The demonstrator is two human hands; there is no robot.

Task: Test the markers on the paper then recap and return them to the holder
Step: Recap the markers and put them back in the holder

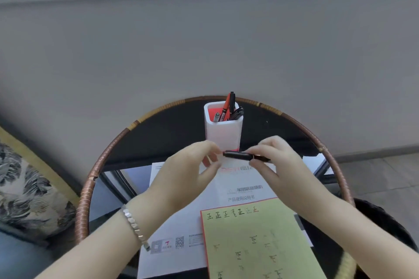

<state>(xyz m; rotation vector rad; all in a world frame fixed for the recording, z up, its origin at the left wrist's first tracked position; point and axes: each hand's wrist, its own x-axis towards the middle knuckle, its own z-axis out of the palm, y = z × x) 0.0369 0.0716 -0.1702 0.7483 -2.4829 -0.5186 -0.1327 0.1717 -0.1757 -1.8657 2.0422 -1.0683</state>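
Note:
I hold a black marker (pixel 242 156) level above the table, in front of the white holder (pixel 223 133). My right hand (pixel 278 165) grips its right part. My left hand (pixel 192 165) pinches its left end, where the cap sits. Whether the cap is fully pushed on I cannot tell. The holder stands at the table's far side with several red, black and grey markers (pixel 229 108) in it. A green paper (pixel 260 240) with a red edge lies near me, covered with written test marks.
The round glass table has a woven rim (pixel 90 188). A white printed manual (pixel 172 222) lies under the green paper. A patterned cushion (pixel 27 188) sits at the left. A grey wall is right behind the table.

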